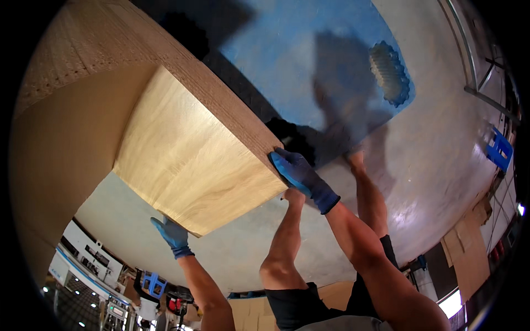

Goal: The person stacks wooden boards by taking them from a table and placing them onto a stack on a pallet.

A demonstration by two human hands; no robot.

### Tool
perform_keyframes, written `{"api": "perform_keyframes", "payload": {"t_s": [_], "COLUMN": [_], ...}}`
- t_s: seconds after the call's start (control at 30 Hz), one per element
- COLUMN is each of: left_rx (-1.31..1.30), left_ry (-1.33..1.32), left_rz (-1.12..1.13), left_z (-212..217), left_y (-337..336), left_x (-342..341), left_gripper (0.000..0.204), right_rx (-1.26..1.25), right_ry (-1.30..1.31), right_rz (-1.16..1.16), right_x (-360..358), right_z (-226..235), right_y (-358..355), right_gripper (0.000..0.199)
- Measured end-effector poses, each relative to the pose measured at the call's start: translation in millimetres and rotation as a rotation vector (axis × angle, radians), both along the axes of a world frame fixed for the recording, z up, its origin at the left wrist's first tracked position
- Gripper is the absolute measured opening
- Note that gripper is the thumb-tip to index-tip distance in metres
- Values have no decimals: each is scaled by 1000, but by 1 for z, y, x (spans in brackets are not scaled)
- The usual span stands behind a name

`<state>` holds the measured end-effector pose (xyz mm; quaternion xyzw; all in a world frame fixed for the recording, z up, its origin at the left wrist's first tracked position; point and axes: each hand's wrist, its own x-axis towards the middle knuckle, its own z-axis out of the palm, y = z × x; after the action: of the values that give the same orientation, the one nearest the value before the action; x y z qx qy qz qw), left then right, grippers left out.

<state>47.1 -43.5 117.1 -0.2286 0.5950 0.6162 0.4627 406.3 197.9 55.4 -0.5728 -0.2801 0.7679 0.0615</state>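
Hands in blue gloves carry a thick stack of light wooden boards (193, 160) — the right hand (295, 171) clamped on its near right corner, the left hand (172, 234) cupped under the lower edge. The stack hangs tilted above the grey floor (441, 165), beside a taller stack (72, 83) on the left. Risk, as I judge it: both grips sit at the edges, so boards could slide apart or slip down onto the bare legs (292, 243) below. A blue pallet (309, 55) lies beyond — something to trip on while stepping.
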Motion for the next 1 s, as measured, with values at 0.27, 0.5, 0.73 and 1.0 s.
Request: {"api": "perform_keyframes", "payload": {"t_s": [0.27, 0.5, 0.73, 1.0], "left_rx": [24, -93, -105, -91], "left_ry": [89, 324, 386, 371], "left_rz": [-76, -355, -253, -323], "left_z": [-20, -77, -60, -69], "left_y": [29, 19, 2, 0], "left_x": [-38, -82, -93, -96], "left_gripper": [67, 50, 49, 52], "right_rx": [787, 691, 722, 743], "right_ry": [-103, 240, -51, 80], "right_rz": [6, -126, 315, -76], "right_x": [-61, -180, -180, -198], "right_z": [-81, -132, -48, -103], "right_y": [107, 144, 166, 165], "right_gripper": [34, 36, 40, 33]}}
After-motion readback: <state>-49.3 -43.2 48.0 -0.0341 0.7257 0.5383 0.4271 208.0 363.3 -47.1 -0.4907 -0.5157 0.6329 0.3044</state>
